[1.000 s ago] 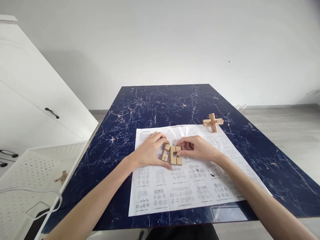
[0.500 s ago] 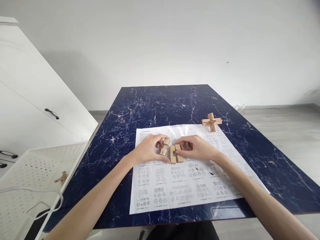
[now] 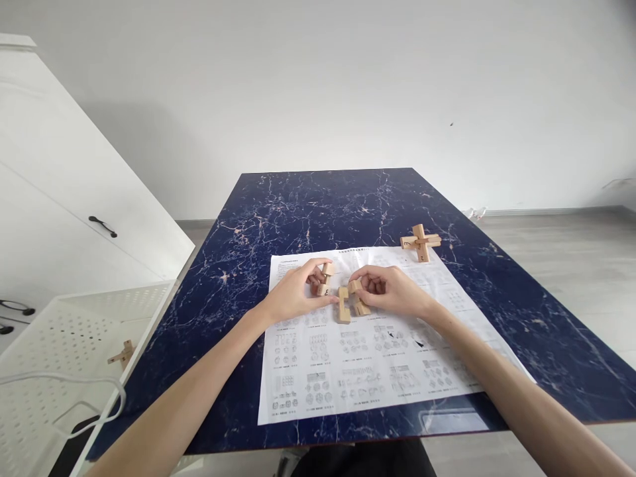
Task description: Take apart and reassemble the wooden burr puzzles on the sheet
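Observation:
My left hand (image 3: 297,289) is closed on a notched wooden puzzle piece (image 3: 324,289) with a dark mark on its lower end, held between thumb and fingers. My right hand (image 3: 390,289) pinches a second notched wooden piece (image 3: 362,308), which is tilted. Between the two hands a third notched wooden piece (image 3: 344,314) rests on the printed sheet (image 3: 342,351), its notch facing right. Beyond my right hand, an assembled wooden cross puzzle (image 3: 420,244) with numbers on it sits at the sheet's far right corner.
The sheet, covered with small diagrams, lies on a dark blue marbled table (image 3: 308,205). To the left stands a white perforated basket (image 3: 74,331) with another wooden cross (image 3: 122,355) and a white cable (image 3: 119,391). A white cabinet (image 3: 59,165) is behind it.
The left-hand piece has turned upright and moved slightly away from the middle piece. The right-hand piece has tilted and come a little apart from it. The middle piece stays almost in place.

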A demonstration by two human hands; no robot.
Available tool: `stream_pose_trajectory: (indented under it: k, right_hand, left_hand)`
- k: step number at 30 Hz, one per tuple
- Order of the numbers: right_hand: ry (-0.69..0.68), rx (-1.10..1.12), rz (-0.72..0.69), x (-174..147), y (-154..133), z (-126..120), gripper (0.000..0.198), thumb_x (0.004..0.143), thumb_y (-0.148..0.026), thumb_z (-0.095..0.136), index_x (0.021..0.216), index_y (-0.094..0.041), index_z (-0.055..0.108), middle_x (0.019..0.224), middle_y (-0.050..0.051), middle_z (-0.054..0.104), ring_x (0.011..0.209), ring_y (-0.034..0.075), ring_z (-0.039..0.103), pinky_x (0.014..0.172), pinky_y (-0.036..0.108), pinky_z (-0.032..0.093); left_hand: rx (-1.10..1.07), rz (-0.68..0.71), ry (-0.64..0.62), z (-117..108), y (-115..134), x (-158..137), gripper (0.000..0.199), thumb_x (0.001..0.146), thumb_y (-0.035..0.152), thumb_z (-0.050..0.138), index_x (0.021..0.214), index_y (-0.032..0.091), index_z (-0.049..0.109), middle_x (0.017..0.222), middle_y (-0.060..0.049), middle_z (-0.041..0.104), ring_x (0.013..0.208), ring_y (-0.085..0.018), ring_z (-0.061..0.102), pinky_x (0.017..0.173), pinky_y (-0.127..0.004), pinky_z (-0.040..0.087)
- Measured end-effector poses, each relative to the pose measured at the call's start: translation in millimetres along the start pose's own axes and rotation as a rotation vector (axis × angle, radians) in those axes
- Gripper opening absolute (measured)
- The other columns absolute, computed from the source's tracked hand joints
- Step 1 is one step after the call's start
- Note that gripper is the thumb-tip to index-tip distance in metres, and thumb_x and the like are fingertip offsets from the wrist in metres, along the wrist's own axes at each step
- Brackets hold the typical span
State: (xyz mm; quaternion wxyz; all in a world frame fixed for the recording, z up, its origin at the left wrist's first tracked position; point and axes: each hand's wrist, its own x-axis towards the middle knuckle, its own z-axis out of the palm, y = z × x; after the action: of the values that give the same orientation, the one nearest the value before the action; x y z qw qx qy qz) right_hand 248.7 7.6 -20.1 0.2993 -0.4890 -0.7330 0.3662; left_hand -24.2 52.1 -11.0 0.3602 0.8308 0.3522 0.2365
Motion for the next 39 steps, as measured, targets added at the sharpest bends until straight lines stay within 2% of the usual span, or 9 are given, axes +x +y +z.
stream_pose_trajectory:
  k: [4,12,16,20,27,31,34,36,39]
  right_hand:
    - [-0.012,0.141,-0.002,1,1,0,0.027,0.096,-0.038,0.069,0.117,-0.021,0.073,0.081,0.002,0.071,0.065,0.015,0.060,0.061,0.031,0.049]
    - [-0.079,0.404,0.086,-1,2,1,0.041,0.095,-0.057,0.077,0.120,-0.024,0.078,0.085,0.003,0.074,0.061,0.015,0.061,0.055,0.031,0.051]
    - [-0.098,0.472,0.024,-2,-1,-2,0.037,0.094,-0.058,0.079,0.114,-0.028,0.084,0.119,0.009,0.077,0.096,0.025,0.072,0.079,0.039,0.062]
    - [-0.180,0.572,-0.113,-1,-3,-3,0.027,0.096,-0.052,0.080,0.114,-0.033,0.086,0.145,0.007,0.066,0.128,0.028,0.065,0.106,0.047,0.057]
    - [-0.358,0.667,-0.141,-1,-3,3,0.024,0.095,-0.039,0.085,0.119,-0.034,0.086,0.125,0.006,0.073,0.108,0.022,0.071,0.093,0.042,0.061]
    - [-0.325,0.685,-0.110,-2,-4,4,0.026,0.096,-0.041,0.084,0.120,-0.032,0.085,0.123,0.007,0.076,0.105,0.022,0.074,0.089,0.039,0.062]
    - [-0.228,0.682,-0.081,-3,-3,2,0.029,0.095,-0.047,0.084,0.120,-0.032,0.086,0.123,0.008,0.078,0.104,0.024,0.075,0.088,0.041,0.064]
    - [-0.150,0.664,-0.096,-4,-2,0,0.028,0.095,-0.049,0.084,0.118,-0.034,0.086,0.123,0.007,0.079,0.107,0.026,0.075,0.093,0.043,0.063]
    - [-0.047,0.632,-0.127,-4,-1,-1,0.025,0.097,-0.050,0.081,0.118,-0.037,0.086,0.128,0.006,0.079,0.118,0.028,0.073,0.102,0.046,0.060]
  left_hand:
    - [0.037,0.007,0.032,1,2,-1,0.072,0.088,0.054,0.084,0.147,0.027,0.053,0.111,-0.006,0.075,0.100,-0.025,0.073,0.092,-0.042,0.060]
    - [0.034,-0.011,0.072,7,10,-7,0.076,0.092,0.059,0.080,0.154,0.029,0.048,0.111,-0.006,0.074,0.091,-0.023,0.072,0.082,-0.039,0.060]
    - [0.045,0.008,0.092,14,15,-12,0.075,0.090,0.057,0.082,0.152,0.030,0.050,0.105,-0.003,0.075,0.080,-0.020,0.070,0.076,-0.036,0.059]
    - [0.146,0.126,0.138,22,20,-16,0.071,0.089,0.061,0.082,0.147,0.030,0.054,0.090,0.001,0.074,0.074,-0.018,0.069,0.075,-0.034,0.058]
    - [0.326,0.270,0.226,33,24,-20,0.064,0.094,0.071,0.072,0.137,0.025,0.058,0.077,0.003,0.070,0.061,-0.016,0.067,0.069,-0.034,0.057]
    - [0.232,0.198,0.190,34,24,-21,0.082,0.091,0.065,0.078,0.154,0.028,0.043,0.083,0.004,0.071,0.061,-0.015,0.066,0.064,-0.031,0.054]
    - [0.103,0.194,0.194,33,25,-22,0.097,0.082,0.046,0.085,0.159,0.027,0.028,0.083,0.006,0.066,0.060,-0.013,0.059,0.056,-0.026,0.047]
    - [0.023,0.250,0.245,32,28,-23,0.084,0.077,0.034,0.081,0.147,0.024,0.037,0.078,0.008,0.059,0.056,-0.011,0.051,0.052,-0.024,0.042]
    - [-0.078,0.271,0.262,32,36,-25,0.034,0.078,0.027,0.076,0.105,0.022,0.056,0.065,0.009,0.052,0.050,-0.008,0.044,0.048,-0.022,0.037]
